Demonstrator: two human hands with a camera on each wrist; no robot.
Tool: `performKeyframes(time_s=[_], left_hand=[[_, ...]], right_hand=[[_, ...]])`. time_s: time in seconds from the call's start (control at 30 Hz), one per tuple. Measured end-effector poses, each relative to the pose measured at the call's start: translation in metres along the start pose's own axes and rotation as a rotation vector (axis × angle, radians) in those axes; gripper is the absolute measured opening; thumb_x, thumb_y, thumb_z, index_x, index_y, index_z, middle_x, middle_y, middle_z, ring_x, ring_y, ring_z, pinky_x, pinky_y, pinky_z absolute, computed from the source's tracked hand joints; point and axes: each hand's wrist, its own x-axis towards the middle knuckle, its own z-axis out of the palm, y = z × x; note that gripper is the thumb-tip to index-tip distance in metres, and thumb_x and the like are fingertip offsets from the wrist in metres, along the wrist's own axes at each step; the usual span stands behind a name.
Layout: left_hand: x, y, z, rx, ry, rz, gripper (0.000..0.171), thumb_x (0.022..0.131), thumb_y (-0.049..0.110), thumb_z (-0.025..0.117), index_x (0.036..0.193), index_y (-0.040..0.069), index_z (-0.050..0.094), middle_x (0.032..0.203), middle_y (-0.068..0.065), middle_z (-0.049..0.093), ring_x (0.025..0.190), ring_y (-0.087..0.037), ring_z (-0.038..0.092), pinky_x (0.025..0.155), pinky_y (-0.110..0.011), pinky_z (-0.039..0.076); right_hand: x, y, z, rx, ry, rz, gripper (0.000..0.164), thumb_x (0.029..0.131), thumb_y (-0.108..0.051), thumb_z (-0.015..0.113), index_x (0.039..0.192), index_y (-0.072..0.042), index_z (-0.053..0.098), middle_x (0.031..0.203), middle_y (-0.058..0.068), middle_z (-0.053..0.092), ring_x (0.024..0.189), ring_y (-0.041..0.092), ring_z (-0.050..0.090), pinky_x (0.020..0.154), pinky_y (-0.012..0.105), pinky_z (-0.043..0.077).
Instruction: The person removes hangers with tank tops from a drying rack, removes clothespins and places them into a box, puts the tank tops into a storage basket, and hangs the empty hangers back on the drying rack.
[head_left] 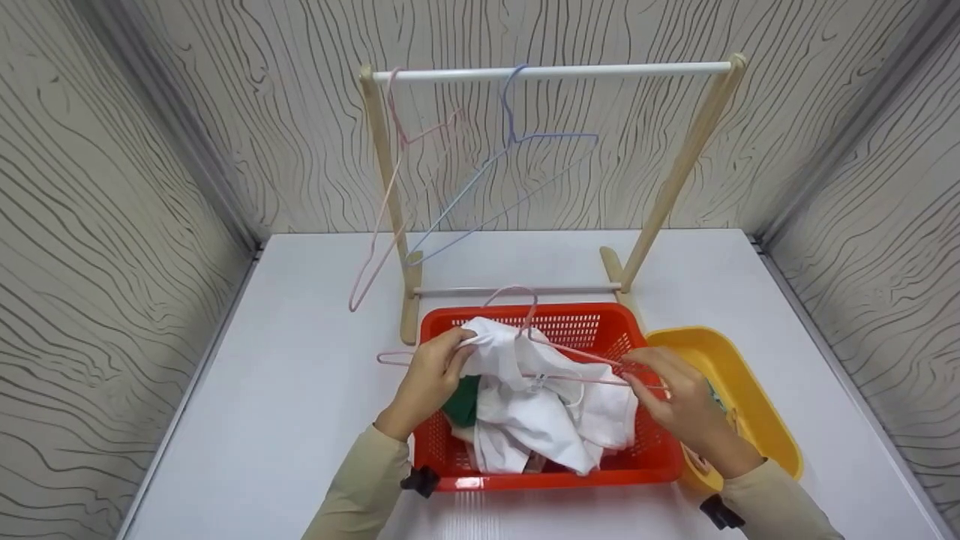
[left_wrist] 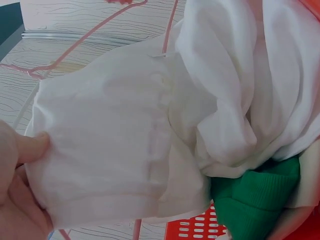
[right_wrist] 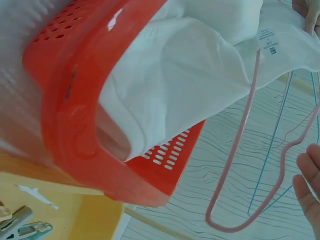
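Observation:
A white garment with a printed neck label (head_left: pixel 540 420) bunches over the red basket. My left hand (head_left: pixel 431 375) pinches its edge at the upper left, and in the left wrist view thumb and fingers grip the white cloth (left_wrist: pixel 100 130). A pink hanger (head_left: pixel 574 350) lies partly inside the garment, hook up, one end sticking out beyond my left hand. Around the hanger's other end is my right hand (head_left: pixel 679 390), thumb and fingers apart. In the right wrist view its fingers (right_wrist: pixel 311 175) look extended beside the pink wire (right_wrist: pixel 240 145). The cloth hides part of the hanger.
The red basket (head_left: pixel 555 481) also holds a green piece of cloth (head_left: pixel 461 405). To its right stands a yellow tub (head_left: pixel 765 405) with clothespins (right_wrist: pixel 25 227). Behind, a wooden rack with a white bar (head_left: pixel 630 70) carries a pink hanger (head_left: pixel 386 199) and a blue one (head_left: pixel 457 199).

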Motion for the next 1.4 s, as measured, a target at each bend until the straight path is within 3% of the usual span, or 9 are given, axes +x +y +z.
performKeyframes(time_s=[0.2,0.47,0.9,1.13,1.4], left_hand=[[0.0,-0.001,0.0,-0.011,-0.021,-0.018,0.012,0.094,0.008,0.058,0.104,0.003,0.063,0.098,-0.012,0.071,0.088,-0.02,0.066,0.087,-0.036,0.058],[-0.001,0.0,-0.002,-0.025,-0.037,-0.023,0.013,0.094,0.008,0.058,0.105,0.003,0.063,0.101,-0.012,0.071,0.091,-0.02,0.067,0.089,-0.036,0.057],[-0.001,0.001,-0.003,-0.028,-0.051,-0.056,0.016,0.093,0.008,0.059,0.109,0.004,0.063,0.105,-0.012,0.071,0.096,-0.021,0.068,0.094,-0.035,0.055],[-0.001,0.001,-0.003,-0.039,-0.05,-0.051,0.018,0.093,0.01,0.06,0.11,0.005,0.064,0.108,-0.011,0.072,0.099,-0.021,0.068,0.093,-0.035,0.056],[-0.002,-0.001,-0.005,-0.064,-0.041,-0.065,0.021,0.093,0.012,0.061,0.113,0.008,0.067,0.112,-0.009,0.072,0.105,-0.022,0.068,0.094,-0.036,0.054]], right_hand=[[-0.005,0.007,0.001,0.028,-0.061,0.115,0.039,0.065,0.009,0.081,0.101,-0.001,0.07,0.095,0.009,0.074,0.089,0.018,0.069,0.089,-0.005,0.037],[-0.007,0.013,0.002,0.204,-0.053,0.15,0.032,0.066,0.017,0.075,0.094,0.001,0.072,0.086,0.014,0.074,0.091,-0.012,0.063,0.084,-0.003,0.043],[-0.011,0.018,0.005,0.212,-0.083,0.197,0.028,0.067,0.017,0.074,0.089,0.001,0.074,0.083,0.018,0.073,0.085,-0.011,0.063,0.079,-0.002,0.045],[-0.01,0.016,0.002,0.235,-0.078,0.197,0.024,0.073,0.01,0.074,0.092,-0.005,0.074,0.084,0.009,0.074,0.082,0.003,0.067,0.08,-0.001,0.047],[-0.011,0.019,-0.003,0.238,-0.046,0.193,0.026,0.071,0.015,0.072,0.091,0.0,0.073,0.084,0.014,0.072,0.082,-0.003,0.064,0.077,0.0,0.047]])
